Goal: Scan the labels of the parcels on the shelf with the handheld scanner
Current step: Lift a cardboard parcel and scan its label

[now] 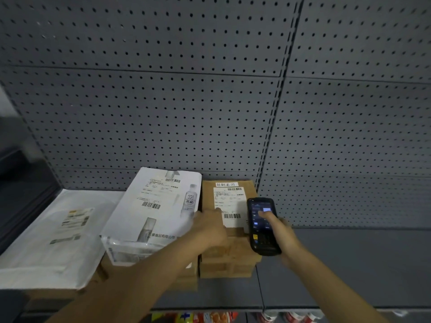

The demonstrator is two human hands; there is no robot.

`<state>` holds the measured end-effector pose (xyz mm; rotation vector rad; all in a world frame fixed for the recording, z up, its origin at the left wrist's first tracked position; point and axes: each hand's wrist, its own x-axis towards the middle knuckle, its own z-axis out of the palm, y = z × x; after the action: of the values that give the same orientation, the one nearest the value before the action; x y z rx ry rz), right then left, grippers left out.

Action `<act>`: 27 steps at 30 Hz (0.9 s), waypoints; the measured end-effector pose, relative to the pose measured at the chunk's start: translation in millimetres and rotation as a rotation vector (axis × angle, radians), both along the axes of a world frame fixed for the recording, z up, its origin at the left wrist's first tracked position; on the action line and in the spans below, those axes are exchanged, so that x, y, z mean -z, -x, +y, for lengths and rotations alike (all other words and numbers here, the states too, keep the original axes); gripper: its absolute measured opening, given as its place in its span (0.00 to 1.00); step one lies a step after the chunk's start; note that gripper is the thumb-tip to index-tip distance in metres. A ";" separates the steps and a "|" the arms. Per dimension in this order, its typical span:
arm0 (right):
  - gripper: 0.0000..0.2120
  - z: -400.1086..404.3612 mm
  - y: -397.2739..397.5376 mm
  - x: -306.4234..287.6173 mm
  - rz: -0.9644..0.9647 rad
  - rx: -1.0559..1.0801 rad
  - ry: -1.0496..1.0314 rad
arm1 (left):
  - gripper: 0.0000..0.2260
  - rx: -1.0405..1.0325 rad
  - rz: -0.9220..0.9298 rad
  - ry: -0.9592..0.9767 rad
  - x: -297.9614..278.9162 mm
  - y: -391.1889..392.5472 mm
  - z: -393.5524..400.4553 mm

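Note:
A brown cardboard parcel (229, 250) lies on the grey shelf (349, 264), with a white shipping label (229, 201) on top. My left hand (210, 227) rests on this parcel, its forefinger pointing at the label near the lower barcode. My right hand (279, 231) holds a black handheld scanner (262, 226) just right of the label, screen lit, thumb on the screen. Left of the brown parcel lies a white printed parcel (151, 215) with two barcodes. Further left lies a flat white mailer bag (53, 236) with a blurred label.
Grey pegboard (210, 101) forms the back wall of the shelf. More brown boxes (182, 276) sit under the white parcels. Bare shelf surface stretches to the right of the scanner. Colourful packets (210, 317) show on a lower shelf at the bottom edge.

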<state>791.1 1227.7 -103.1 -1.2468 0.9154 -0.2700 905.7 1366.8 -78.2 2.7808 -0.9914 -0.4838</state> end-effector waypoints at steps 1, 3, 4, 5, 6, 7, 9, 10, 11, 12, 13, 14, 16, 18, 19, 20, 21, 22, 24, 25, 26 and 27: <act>0.26 -0.5 3.4 -1.5 0.000 -0.013 0.009 | 0.17 -0.027 0.032 0.057 -0.4 0.1 0.9; 0.25 -3.0 12.9 -2.8 0.009 -0.042 0.026 | 0.16 -0.062 0.087 0.152 0.0 2.6 4.3; 0.25 -4.9 18.6 -2.5 0.008 -0.051 0.029 | 0.16 -0.072 0.102 0.183 0.8 5.3 6.6; 0.25 -7.7 24.6 -1.1 0.008 -0.051 0.035 | 0.16 -0.077 0.113 0.200 1.6 8.9 9.1; 0.25 -9.8 30.9 0.2 0.009 -0.050 0.038 | 0.17 -0.080 0.123 0.212 3.0 12.9 11.1; 0.26 -12.2 37.0 2.6 0.011 -0.046 0.033 | 0.18 -0.086 0.138 0.218 4.8 17.3 13.1; 0.27 -15.3 49.7 6.4 0.014 -0.050 0.010 | 0.21 -0.112 0.176 0.227 9.1 27.2 17.1; 0.27 -16.0 56.0 8.0 0.012 -0.057 -0.006 | 0.22 -0.124 0.194 0.237 11.3 32.1 18.6; 0.27 -16.9 61.8 10.2 0.008 -0.060 -0.016 | 0.24 -0.138 0.211 0.244 13.2 37.4 19.9; 0.26 -17.2 67.3 11.5 0.005 -0.059 -0.020 | 0.25 -0.149 0.220 0.258 16.4 41.6 20.5; 0.25 -17.1 72.9 12.4 0.001 -0.058 -0.018 | 0.26 -0.172 0.224 0.262 20.4 45.4 22.0; 0.23 -16.5 78.3 12.8 -0.007 -0.059 -0.019 | 0.29 -0.196 0.221 0.269 25.0 48.3 23.4; 0.21 -15.3 88.4 13.9 -0.016 -0.055 -0.028 | 0.35 -0.223 0.244 0.278 41.4 51.8 26.3; 0.21 -14.7 97.0 17.4 -0.010 -0.041 -0.032 | 0.38 -0.273 0.317 0.330 77.8 48.5 28.5; 0.21 -14.1 101.4 18.9 -0.011 -0.030 -0.037 | 0.37 -0.307 0.362 0.385 92.1 51.3 29.6; 0.20 -13.8 105.1 20.5 -0.018 -0.017 -0.046 | 0.34 -0.340 0.409 0.433 94.5 59.9 33.3; 0.20 -13.9 108.4 22.4 -0.026 -0.006 -0.057 | 0.30 -0.367 0.446 0.489 84.6 74.0 37.3; 0.20 -13.6 111.5 23.4 -0.035 -0.001 -0.069 | 0.27 -0.387 0.485 0.540 84.2 81.2 39.4; 0.18 -12.8 116.9 25.3 -0.054 0.000 -0.095 | 0.24 -0.423 0.593 0.650 90.7 85.5 43.3; 0.17 -12.5 119.0 26.4 -0.064 0.000 -0.107 | 0.24 -0.429 0.653 0.699 93.3 86.0 45.8; 0.16 -12.3 120.5 27.2 -0.074 0.002 -0.120 | 0.25 -0.430 0.701 0.752 97.2 85.4 47.8; 0.15 -12.2 121.1 28.0 -0.080 0.008 -0.128 | 0.27 -0.440 0.747 0.786 99.5 85.7 50.1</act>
<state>670.0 1215.5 -131.1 -1.1075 0.8554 -0.2615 819.9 1417.0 -177.7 1.7865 -0.2750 -0.7629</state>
